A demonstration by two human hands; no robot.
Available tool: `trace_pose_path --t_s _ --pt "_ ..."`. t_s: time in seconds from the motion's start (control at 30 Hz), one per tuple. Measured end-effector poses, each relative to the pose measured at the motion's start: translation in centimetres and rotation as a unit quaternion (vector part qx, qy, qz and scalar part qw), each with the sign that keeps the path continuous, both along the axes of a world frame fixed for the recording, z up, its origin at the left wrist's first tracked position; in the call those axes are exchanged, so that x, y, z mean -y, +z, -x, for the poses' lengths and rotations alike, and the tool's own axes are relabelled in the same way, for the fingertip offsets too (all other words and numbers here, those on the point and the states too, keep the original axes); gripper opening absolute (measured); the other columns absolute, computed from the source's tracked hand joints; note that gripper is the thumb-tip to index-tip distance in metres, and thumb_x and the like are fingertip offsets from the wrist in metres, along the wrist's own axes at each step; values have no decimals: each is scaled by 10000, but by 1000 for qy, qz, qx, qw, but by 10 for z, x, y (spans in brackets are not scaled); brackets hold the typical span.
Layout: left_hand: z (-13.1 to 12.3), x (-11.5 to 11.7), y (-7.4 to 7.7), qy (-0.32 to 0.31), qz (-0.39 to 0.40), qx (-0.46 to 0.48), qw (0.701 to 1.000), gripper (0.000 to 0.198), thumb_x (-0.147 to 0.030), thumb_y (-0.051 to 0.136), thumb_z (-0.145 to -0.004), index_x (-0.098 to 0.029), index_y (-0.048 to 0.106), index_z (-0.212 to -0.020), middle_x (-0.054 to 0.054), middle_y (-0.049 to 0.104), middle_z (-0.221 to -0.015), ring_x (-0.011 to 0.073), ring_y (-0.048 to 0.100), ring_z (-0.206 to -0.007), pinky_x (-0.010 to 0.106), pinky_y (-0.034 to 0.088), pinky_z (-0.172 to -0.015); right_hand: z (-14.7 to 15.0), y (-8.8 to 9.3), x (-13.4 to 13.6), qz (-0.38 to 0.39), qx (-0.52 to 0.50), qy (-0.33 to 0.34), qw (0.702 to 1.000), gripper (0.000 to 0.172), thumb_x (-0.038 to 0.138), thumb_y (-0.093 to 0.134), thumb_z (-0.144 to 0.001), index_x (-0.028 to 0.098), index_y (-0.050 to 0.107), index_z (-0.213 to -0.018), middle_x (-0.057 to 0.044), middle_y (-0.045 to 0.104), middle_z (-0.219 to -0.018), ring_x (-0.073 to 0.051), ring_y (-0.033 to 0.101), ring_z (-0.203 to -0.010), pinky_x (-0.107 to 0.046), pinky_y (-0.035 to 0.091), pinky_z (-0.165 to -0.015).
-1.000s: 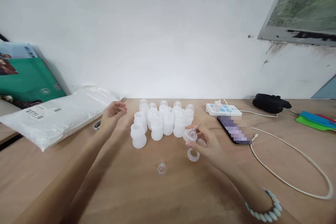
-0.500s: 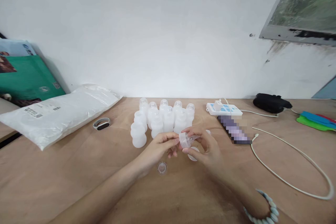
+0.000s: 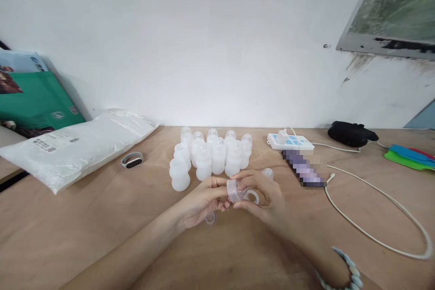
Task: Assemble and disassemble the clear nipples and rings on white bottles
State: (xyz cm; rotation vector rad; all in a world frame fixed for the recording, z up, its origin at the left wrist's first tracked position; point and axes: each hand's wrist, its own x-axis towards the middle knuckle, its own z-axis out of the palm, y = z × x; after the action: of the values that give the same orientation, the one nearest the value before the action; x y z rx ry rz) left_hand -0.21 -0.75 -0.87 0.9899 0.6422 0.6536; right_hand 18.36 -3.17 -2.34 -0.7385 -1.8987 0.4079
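Note:
Between my two hands is a clear ribbed bottle collar (image 3: 233, 190), held sideways. My left hand (image 3: 204, 197) is closed on its left edge, with the fingers curled beneath. The thumb and fingers of my right hand (image 3: 268, 197) grip its right side, where a clear teat partly shows; the rest is hidden by the fingers. A white ring (image 3: 252, 197) lies behind my right hand, partly covered. Beyond that hand is a clear dome cap (image 3: 268, 173). Under my left hand a small clear round piece (image 3: 210, 219) rests on the table, partly hidden.
Several white baby bottles (image 3: 218, 158) with clear domes stand behind my hands; two at the left, one a front bottle (image 3: 179, 176), have no dome. Around them lie a wristband (image 3: 132, 160), a white plastic parcel (image 3: 81, 145), a phone (image 3: 302, 167), a power strip (image 3: 299, 144) and a cable (image 3: 377, 190).
The collar has moved slightly left and down. My right fingers have shifted from the stretched teat tip to the collar's side. My left hand has lowered, now partly covering the small clear piece.

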Motion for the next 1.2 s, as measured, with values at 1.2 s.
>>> trace_pose_path --t_s 1.2 --pt "33 -31 -25 -102 -426 -445 781 221 -120 370 -855 -192 503 -693 -10 591 -732 158 551 -701 262 403 -654 -48 24 -18 153 390 -87 904 292 68 588 -764 250 623 -988 -27 683 -1023 -262 575 -1006 -441 428 -877"
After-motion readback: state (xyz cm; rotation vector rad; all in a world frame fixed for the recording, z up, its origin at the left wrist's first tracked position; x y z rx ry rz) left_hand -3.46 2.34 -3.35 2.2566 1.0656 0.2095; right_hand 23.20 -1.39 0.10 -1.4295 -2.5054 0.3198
